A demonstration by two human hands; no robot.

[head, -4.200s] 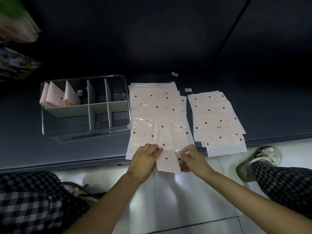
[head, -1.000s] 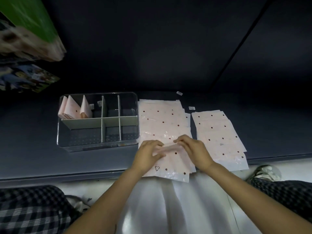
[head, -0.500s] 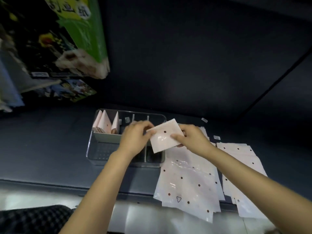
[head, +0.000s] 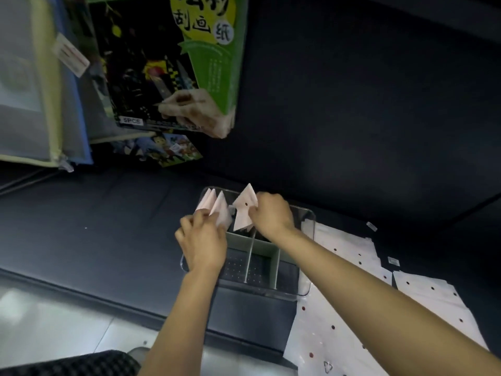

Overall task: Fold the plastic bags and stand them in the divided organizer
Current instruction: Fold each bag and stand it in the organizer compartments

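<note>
A clear divided organizer (head: 305, 290) with grey-green partitions sits on the dark shelf. Pale pink folded bags (head: 211, 202) stand in its far-left compartment. My right hand (head: 272, 215) is shut on a newly folded dotted bag (head: 244, 210), held upright in the far row just right of those standing bags. My left hand (head: 202, 240) rests over the organizer's left side, its fingers against the standing folded bags. Flat dotted plastic bags (head: 325, 329) lie in a stack right of the organizer, with a second stack (head: 431, 297) further right.
Packaged goods hang at the upper left: a green and black packet (head: 173, 63) and a blue-edged zip pouch (head: 35, 85). The shelf's front edge (head: 108, 299) runs above a pale tiled floor. A checked trouser leg (head: 67, 365) shows at the bottom left.
Both hands lifted the folded bag off the flat stack and carried it left to the organizer. Now the right hand holds it in the far row while the left hand touches the standing bags.
</note>
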